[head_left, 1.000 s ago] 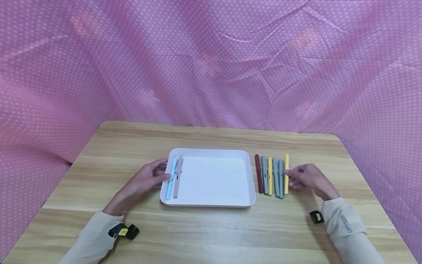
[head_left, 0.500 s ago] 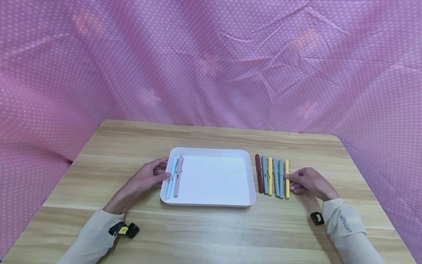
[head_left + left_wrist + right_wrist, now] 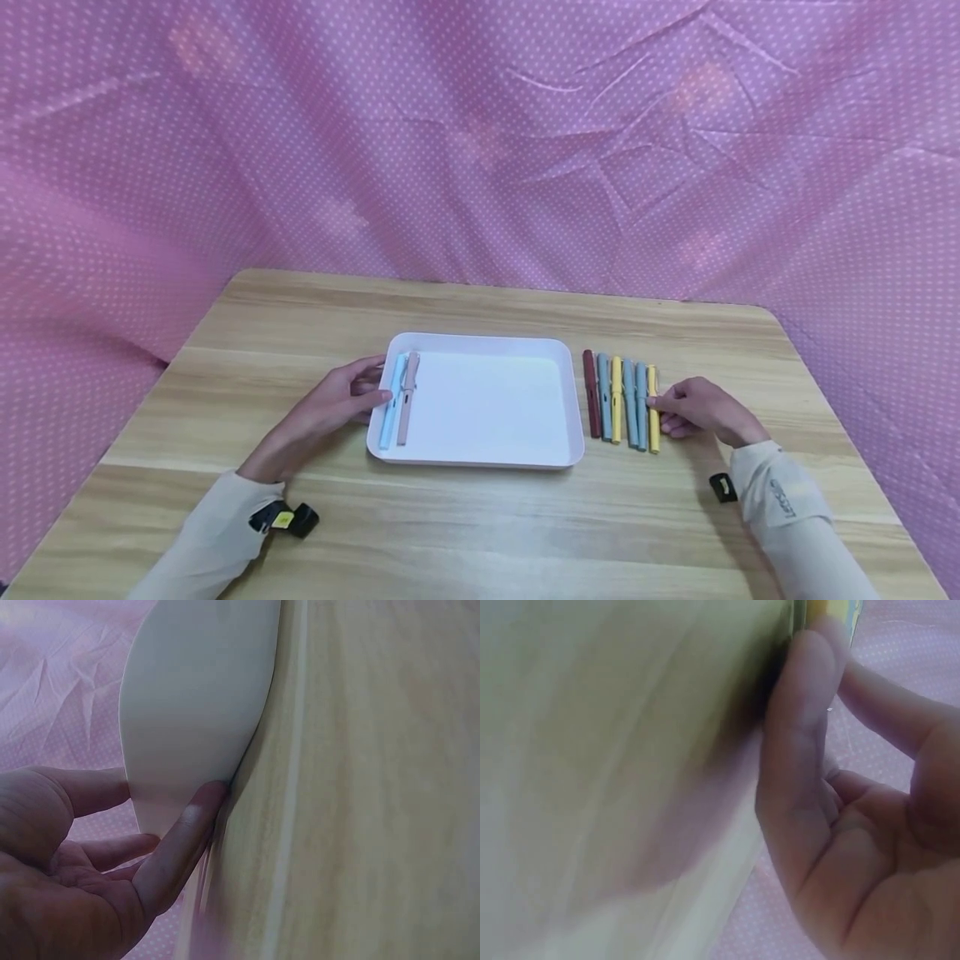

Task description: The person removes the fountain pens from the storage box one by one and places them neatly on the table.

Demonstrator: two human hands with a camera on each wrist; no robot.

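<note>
My left hand (image 3: 337, 402) grips the left side of a white tray (image 3: 487, 408), thumb over the rim and the other fingers against the outer wall, as the left wrist view also shows. Inside the tray, along that side, lie a light blue pen (image 3: 388, 421) and a pinkish-grey pen (image 3: 407, 400). My right hand (image 3: 705, 408) pinches a yellow pen (image 3: 655, 435) at the right end of a row of pens. In the right wrist view only a bit of yellow shows past the fingertips (image 3: 814, 664).
Right of the tray, the row holds a dark red pen (image 3: 592, 396), several grey-blue pens (image 3: 631, 408) and another yellow pen (image 3: 617, 404), side by side on the wooden table (image 3: 480, 533). A pink dotted cloth (image 3: 450, 167) hangs behind and around the table.
My right hand has drawn the yellow pen toward the front of the table, bringing it about level with the neighbouring pens. My left hand has stayed at the tray's side.
</note>
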